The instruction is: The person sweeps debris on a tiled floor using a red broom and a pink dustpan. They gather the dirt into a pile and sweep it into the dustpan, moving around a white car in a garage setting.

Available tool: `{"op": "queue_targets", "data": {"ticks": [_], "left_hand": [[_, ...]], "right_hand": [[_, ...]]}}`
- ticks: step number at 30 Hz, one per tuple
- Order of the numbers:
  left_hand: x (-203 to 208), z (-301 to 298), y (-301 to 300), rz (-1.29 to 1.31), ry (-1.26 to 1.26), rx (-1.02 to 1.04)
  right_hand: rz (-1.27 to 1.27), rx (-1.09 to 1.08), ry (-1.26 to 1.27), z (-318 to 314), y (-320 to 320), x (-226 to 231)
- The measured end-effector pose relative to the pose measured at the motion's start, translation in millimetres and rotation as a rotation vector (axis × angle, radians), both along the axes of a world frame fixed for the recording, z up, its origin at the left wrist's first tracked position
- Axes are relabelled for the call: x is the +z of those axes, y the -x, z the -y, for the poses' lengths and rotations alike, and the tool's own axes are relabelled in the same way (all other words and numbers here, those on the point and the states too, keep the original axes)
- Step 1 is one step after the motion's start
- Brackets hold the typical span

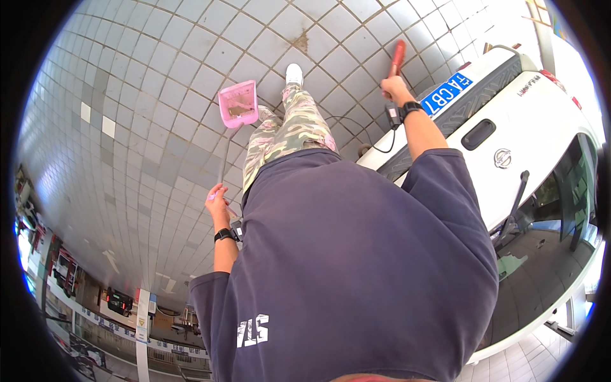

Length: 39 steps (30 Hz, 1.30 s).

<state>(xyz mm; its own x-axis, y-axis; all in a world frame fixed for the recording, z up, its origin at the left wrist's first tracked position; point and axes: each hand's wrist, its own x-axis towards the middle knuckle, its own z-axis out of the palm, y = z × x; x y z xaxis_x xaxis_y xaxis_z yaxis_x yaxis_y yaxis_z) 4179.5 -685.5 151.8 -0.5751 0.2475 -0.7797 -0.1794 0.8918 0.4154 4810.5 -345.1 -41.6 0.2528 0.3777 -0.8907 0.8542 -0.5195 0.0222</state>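
My left hand (pixel 217 205), low at my left side, is closed round the thin pole of a pink long-handled dustpan (pixel 224 108). A bit of pink shows at the fingers. The pan rests near the tiled floor beside my left foot, its open side facing away from me, with some brownish debris inside. Out to the right, my right hand (pixel 396 88) is closed on a long red object with a rounded end (pixel 398 54); its kind I cannot make out. It points away from me, close to the rear of a white vehicle.
The white vehicle's tailgate (pixel 509 127), with a dark bumper and blue plate (pixel 448 94), stands close on my right. A dark cable (pixel 369 137) hangs from my right wrist. Grey floor tiles (pixel 172 76) carry a brown stain (pixel 301 42) ahead. Equipment and a white post (pixel 142 325) stand at the far left.
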Motion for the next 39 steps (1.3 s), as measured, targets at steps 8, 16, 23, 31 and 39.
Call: {"op": "queue_targets", "data": {"ticks": [8, 16, 23, 31, 39], "left_hand": [[-11, -12, -10, 0.001, 0.0, 0.047], [-21, -30, -21, -0.009, -0.051, 0.044], [-50, -29, -14, -0.027, -0.045, -0.01], [-29, -27, -16, -0.073, -0.074, -0.025], [-31, 3, -28, -0.098, -0.05, 0.206]], "right_hand": [[-0.268, 0.799, -0.07, -35, 191, 102], [-0.358, -0.536, -0.103, -7, 105, 164], [-0.145, -0.458, -0.2, -9, 57, 188], [-0.153, -0.094, -0.101, -88, 135, 88], [-0.414, -0.147, -0.025, -94, 233, 158]]}}
